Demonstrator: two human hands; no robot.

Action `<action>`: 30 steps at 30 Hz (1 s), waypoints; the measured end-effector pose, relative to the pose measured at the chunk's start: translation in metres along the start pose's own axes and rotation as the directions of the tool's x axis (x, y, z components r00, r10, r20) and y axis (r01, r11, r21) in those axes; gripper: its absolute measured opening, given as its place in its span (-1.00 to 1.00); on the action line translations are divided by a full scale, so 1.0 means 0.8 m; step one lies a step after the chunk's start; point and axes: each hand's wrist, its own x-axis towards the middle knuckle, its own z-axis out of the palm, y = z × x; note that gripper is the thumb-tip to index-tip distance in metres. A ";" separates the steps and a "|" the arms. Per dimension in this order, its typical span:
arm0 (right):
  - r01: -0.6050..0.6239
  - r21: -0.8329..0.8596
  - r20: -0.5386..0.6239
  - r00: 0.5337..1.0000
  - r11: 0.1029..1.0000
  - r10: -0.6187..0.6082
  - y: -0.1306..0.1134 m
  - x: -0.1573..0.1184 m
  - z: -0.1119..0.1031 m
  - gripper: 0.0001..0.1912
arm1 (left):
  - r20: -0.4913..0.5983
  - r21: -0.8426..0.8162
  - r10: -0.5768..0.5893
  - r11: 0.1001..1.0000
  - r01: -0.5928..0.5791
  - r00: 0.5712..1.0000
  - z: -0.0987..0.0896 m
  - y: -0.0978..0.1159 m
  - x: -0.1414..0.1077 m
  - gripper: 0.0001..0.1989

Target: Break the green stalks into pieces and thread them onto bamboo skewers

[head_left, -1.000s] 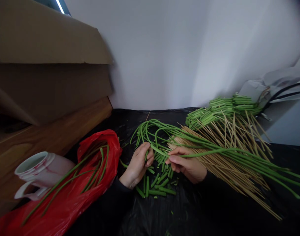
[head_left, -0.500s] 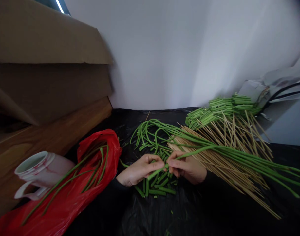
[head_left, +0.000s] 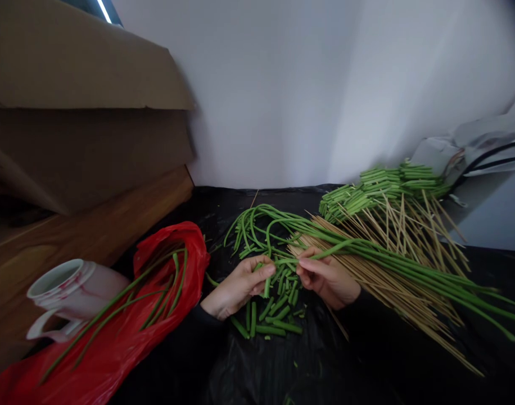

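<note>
At far left, a cardboard box (head_left: 89,140) stands by the wooden floor (head_left: 156,202), clear of the black plastic sheet (head_left: 224,197). A pale mug (head_left: 89,292) is set at the sheet's left edge, beside a red bag (head_left: 126,349); the bag's mouth is spread, presumably for easy reach to the loose stems (head_left: 173,287) inside.

Near the sheet's middle, the left hand (head_left: 249,278) is closed, thumb against fingers, on the near end of a green stem (head_left: 287,261). Below lie short cut pieces (head_left: 278,326), apparently gathered within reach; the sheet presumably keeps scraps off the floor.

The right hand (head_left: 320,275) pinches the same stem just beside the left, thumb to forefinger, other fingers curled. The two close grips likely steady the short span between them. A thin stick (head_left: 339,326) shows below this hand; whether it is held cannot be told.

Rightward, long stems (head_left: 409,267) lie across wooden skewers (head_left: 384,306), both laid roughly lengthwise, probably for picking singly. Toward the sheet's far right corner, green pieces (head_left: 379,185) are stacked in rows, seemingly for order, near a white plastic bag (head_left: 489,138).
</note>
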 end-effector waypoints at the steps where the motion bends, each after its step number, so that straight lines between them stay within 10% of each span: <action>1: 0.006 -0.008 -0.004 1.000 1.000 -0.006 0.002 0.000 0.001 -0.68 | -0.012 -0.037 0.022 0.999 -0.023 1.000 0.001 0.000 0.001 -0.63; 19: -0.056 -0.183 0.001 0.998 0.982 0.057 0.005 -0.004 0.009 -0.52 | -0.152 -0.396 0.077 0.909 -0.132 0.985 -0.011 0.017 0.008 -0.65; 30: -0.015 -0.331 0.092 0.995 0.943 0.049 0.018 -0.006 0.009 -0.58 | 0.083 0.246 -0.062 0.969 0.040 0.995 0.010 -0.004 -0.006 -0.61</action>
